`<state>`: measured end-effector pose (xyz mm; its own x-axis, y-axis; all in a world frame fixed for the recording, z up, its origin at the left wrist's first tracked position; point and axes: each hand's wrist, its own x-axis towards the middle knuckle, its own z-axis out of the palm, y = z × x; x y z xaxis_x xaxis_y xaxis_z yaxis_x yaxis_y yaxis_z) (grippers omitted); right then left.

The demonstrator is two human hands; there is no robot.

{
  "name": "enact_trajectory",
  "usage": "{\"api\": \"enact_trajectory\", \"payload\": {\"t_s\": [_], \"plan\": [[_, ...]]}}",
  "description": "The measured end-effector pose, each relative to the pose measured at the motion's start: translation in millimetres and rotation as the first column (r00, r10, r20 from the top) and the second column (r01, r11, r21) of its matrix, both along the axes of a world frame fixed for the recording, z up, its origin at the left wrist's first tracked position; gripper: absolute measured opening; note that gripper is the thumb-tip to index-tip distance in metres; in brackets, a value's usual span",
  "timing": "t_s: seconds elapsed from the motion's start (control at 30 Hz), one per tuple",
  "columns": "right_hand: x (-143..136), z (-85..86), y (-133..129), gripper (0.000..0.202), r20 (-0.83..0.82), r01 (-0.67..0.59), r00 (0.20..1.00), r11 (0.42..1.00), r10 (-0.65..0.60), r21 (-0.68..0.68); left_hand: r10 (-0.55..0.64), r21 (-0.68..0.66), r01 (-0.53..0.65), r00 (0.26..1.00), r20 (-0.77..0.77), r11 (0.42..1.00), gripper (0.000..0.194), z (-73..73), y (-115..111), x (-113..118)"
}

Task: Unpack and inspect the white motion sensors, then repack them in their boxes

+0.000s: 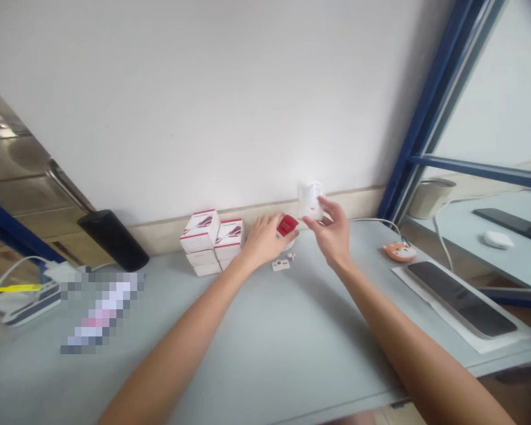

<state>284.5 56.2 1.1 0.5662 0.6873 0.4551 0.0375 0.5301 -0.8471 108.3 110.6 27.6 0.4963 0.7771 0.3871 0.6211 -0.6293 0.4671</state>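
1. The left hand (264, 237) has its grip closed about a small red piece (287, 225), fingers behind and thumb at its near right side; whatever pale thing shows just under it is too blurred to name.
2. The right hand (335, 235) pinches a white packet (310, 202) by its right and lower edges, thumb below, fingertips above; the packet stands roughly upright, long axis up and down, close in front of the wall (230, 106).
3. The packet lies to the right of the red piece and reaches higher; a narrow gap parts them; the right hand is on the packet's far side from the left hand.
4. On the table (265, 348), a small white card (281, 265) lies flat below the left hand; stacked boxes (199, 231) stand just left of that hand.
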Motion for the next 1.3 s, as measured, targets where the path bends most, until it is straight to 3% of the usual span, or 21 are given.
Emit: {"api": "enact_trajectory", "payload": {"t_s": [0.07,0.2,0.27,0.3,0.37,0.47,0.53,0.73,0.83,0.93,1.0,1.07,1.13,1.3], "plan": [[19,-9.8,10,0.07,-0.122,0.061,0.99,0.993,-0.074,-0.105,-0.002,-0.039,-0.002,0.992,-0.124,0.999,0.081,-14.2,13,10],[36,-24.5,22,0.079,-0.276,-0.027,0.96,0.969,-0.044,-0.248,-0.054,-0.109,0.045,0.995,-0.081,0.993,0.073,-23.8,25,8],[28,-20.0,19,0.076,-0.268,-0.094,0.963,0.969,0.031,-0.227,-0.099,-0.151,0.102,0.995,0.027,0.983,0.076,-17.6,19,-2],[22,-14.5,15,0.074,-0.239,-0.125,0.968,0.973,0.077,-0.194,-0.15,-0.22,0.186,0.974,0.171,0.958,0.08,-13.0,13,-9],[4,0.3,2,0.066,-0.119,-0.189,0.977,0.977,0.177,-0.101,-0.217,-0.354,0.372,0.888,0.405,0.858,0.086,-4.2,-3,-24],[-26,18.4,-21,0.054,0.112,-0.22,0.97,0.975,0.215,0.037,-0.168,-0.381,0.479,0.768,0.618,0.79,0.074,1.8,-32,-50],[-45,20.9,-34,0.052,0.221,-0.236,0.95,0.97,0.22,0.049,-0.12,-0.387,0.529,0.692,0.712,0.755,0.065,-1.7,-49,-68],[-85,3.3,-56,0.038,0.223,-0.44,0.865,0.893,0.45,-0.097,0.088,-0.46,0.575,0.557,0.826,0.676,0.062,-30.0,-84,-109],[-91,0.0,-63,0.032,0.338,-0.493,0.79,0.858,0.511,-0.144,0.172,-0.473,0.566,0.502,0.847,0.676,0.068,-35.3,-90,-117],[-93,-5.1,-68,0.028,0.548,-0.42,0.719,0.896,0.427,-0.146,0.166,-0.445,0.56,0.478,0.863,0.699,0.071,-34.3,-92,-119],[-96,-10.8,-70,0.015,0.605,-0.343,0.728,0.935,0.323,-0.087,0.151,-0.437,0.598,0.466,0.872,0.672,0.071,-34.4,-94,-118],[-98,-15.2,-71,0.028,0.61,-0.294,0.754,0.956,0.243,-0.017,0.149,-0.435,0.622,0.458,0.877,0.651,0.069,-36.1,-95,-116],[-98,-15.3,-72,0.043,0.656,-0.28,0.727,0.96,0.204,0.012,0.15,-0.426,0.619,0.446,0.882,0.659,0.066,-38.4,-96,-115],[-96,-4.5,-75,0.017,0.761,-0.288,0.615,0.957,0.205,-0.025,0.151,-0.399,0.59,0.423,0.893,0.702,0.059,-40.8,-96,-116]]}}
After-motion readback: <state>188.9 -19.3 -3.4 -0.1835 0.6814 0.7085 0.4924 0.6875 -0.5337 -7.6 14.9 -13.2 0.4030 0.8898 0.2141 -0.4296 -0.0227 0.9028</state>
